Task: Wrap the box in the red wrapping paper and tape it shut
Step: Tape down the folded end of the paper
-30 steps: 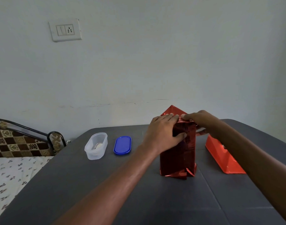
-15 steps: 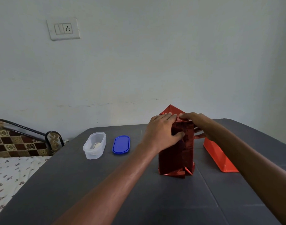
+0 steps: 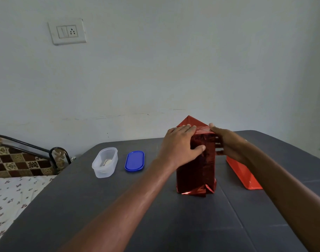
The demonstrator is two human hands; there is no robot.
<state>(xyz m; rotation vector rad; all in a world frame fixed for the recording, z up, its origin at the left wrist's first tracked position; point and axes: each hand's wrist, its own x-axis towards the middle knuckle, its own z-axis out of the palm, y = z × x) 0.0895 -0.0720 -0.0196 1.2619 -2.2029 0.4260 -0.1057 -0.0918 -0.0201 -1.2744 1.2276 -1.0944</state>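
Box [image 3: 196,166], wrapped in shiny red wrapping paper [image 3: 190,122], is stood upright near the middle of the dark surface [image 3: 119,206]. It is gripped by the left hand [image 3: 181,144], fingers laid over the top edge, thumb pressed on the near face. Its right side is held by the right hand [image 3: 226,144]; those fingertips are hidden behind the box. A paper flap is raised in a point behind the hands. Further right, an orange object [image 3: 242,175] is partly covered by the right arm.
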